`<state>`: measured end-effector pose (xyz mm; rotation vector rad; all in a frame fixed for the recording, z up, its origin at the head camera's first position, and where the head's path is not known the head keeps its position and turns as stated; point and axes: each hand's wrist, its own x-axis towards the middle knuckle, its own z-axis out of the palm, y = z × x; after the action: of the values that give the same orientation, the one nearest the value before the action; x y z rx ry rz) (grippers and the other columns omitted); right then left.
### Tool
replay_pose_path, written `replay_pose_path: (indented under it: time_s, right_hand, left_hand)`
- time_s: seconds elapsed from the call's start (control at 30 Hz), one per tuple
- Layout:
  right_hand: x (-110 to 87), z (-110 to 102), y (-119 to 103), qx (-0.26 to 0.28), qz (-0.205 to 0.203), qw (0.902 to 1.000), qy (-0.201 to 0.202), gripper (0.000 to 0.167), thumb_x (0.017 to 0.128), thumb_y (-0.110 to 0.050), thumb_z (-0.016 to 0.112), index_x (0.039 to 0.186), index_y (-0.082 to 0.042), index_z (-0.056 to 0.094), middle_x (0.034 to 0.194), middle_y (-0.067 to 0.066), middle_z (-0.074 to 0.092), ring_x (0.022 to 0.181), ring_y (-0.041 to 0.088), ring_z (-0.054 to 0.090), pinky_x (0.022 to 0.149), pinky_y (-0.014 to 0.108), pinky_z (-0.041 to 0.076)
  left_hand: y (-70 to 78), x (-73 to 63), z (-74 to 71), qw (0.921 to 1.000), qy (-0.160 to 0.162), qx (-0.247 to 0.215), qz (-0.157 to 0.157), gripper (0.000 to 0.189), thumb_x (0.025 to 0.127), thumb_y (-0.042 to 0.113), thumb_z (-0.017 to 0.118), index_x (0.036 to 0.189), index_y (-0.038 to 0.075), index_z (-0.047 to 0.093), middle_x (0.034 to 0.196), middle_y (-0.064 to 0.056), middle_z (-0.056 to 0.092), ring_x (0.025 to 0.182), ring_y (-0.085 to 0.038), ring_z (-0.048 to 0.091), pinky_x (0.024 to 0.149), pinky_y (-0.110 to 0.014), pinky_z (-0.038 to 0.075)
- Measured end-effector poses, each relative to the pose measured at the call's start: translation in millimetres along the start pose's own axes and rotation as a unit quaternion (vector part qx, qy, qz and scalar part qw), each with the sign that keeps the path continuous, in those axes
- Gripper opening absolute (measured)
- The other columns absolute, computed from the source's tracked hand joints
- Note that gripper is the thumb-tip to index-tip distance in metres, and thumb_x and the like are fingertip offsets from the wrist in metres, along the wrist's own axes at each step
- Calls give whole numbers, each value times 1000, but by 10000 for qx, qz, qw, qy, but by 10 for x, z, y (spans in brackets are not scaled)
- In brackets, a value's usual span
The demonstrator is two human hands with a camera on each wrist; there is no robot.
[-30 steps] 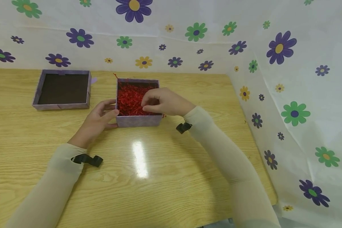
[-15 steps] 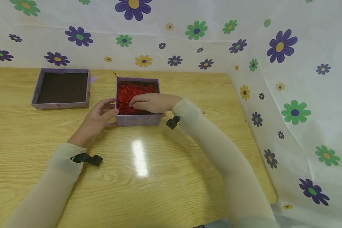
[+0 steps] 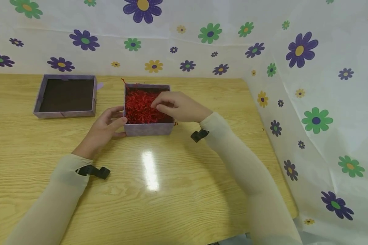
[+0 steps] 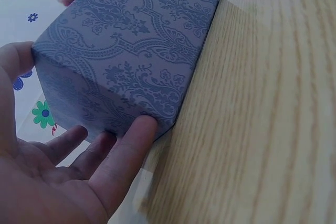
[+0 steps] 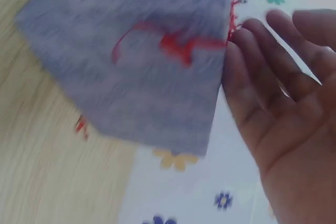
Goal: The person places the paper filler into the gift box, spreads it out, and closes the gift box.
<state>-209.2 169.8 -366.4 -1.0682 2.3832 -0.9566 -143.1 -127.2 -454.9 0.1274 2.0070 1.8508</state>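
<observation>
In the head view, an open-topped purple patterned box (image 3: 148, 129) holds red shredded paper (image 3: 140, 106). My left hand (image 3: 102, 127) is at its left side, thumb at the rim. In the left wrist view, spread, nearly straight fingers (image 4: 126, 153) touch the wall of the box (image 4: 126, 40). My right hand (image 3: 181, 107) hovers over the right part of the box, fingers loosely bent. Seen from the right wrist, its thumb stands apart from the fingers (image 5: 265, 72), and nothing shows gripped between them. Its fingertips are by the rim, where red strands hang over the wall.
A shallow purple lid (image 3: 64, 114) with a dark inside lies left of the box on the wooden table (image 3: 171, 190). Beside it is a small purple tab (image 3: 100, 85). A flowered white cloth (image 3: 196, 20) hangs behind and at the right. Stray red strands lie beside the box.
The right hand reached left and down into the shredded paper, then rose back to the right. More paper shows in the middle than half a second ago. The left hand stayed put.
</observation>
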Motion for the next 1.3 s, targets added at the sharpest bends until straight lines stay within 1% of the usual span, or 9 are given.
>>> replay_pose_path:
  time_s: [0.17,0.27,0.33,0.43,0.57,0.67,0.97,1.13,1.3]
  right_hand:
    - [-264,-52,116,89,201,9961,858,22,108,-13,54,120,-7,72,120,2,69,110,13,62,89,35,57]
    - [-397,-26,209,142,516,9918,1163,20,107,-13,55,115,-6,72,117,5,70,107,15,63,84,36,58]
    - [-462,2,272,153,817,9908,1072,20,106,-15,56,114,-6,72,115,7,71,104,15,64,82,35,57]
    - [-521,43,342,122,1138,9918,569,19,105,-17,59,114,-9,73,112,4,73,101,14,64,82,34,57]
    - [-529,85,367,99,1087,9938,-216,16,100,-17,64,111,-10,74,106,-1,73,99,14,66,85,34,58]
    - [-521,105,368,78,984,9941,-455,12,99,-18,69,106,-9,74,102,-2,73,95,15,66,85,33,58]
    - [-516,102,329,168,978,9951,12,7,97,-19,76,94,-14,74,93,-3,73,88,15,66,74,31,55]
    - [-532,73,301,185,840,9961,204,5,98,-16,73,95,-13,74,91,-3,72,85,15,64,74,31,56]
    - [-516,54,255,159,556,9967,563,5,99,-15,72,98,-11,74,91,-4,72,81,14,62,73,37,56]
  left_hand:
    - [-13,-2,4,10000,18,9,18,75,106,44,58,165,14,22,159,-17,31,140,-31,42,90,-30,60]
    - [-10,-2,3,10000,18,20,32,75,106,44,57,165,14,22,159,-17,31,140,-32,41,89,-29,60]
    - [-3,-5,4,10000,24,27,37,75,106,44,57,165,14,22,159,-17,31,141,-33,41,89,-29,60]
    - [2,-2,9,10000,33,35,36,75,106,44,57,165,14,23,159,-17,31,141,-33,41,88,-28,60]
    - [-3,2,2,10000,60,7,33,74,106,43,58,164,14,24,158,-16,32,140,-31,42,89,-29,60]
    - [-3,3,4,10000,59,-6,35,73,106,42,58,165,15,24,158,-16,32,138,-29,44,90,-29,60]
    - [3,3,7,10000,21,50,19,75,106,44,57,165,15,22,159,-16,32,141,-32,42,91,-31,60]
    - [19,4,4,10000,-9,81,7,75,106,44,56,165,16,21,160,-17,31,141,-33,41,94,-35,59]
    - [8,0,2,10000,10,61,-17,75,106,44,57,165,15,21,160,-17,31,141,-34,41,93,-34,59]
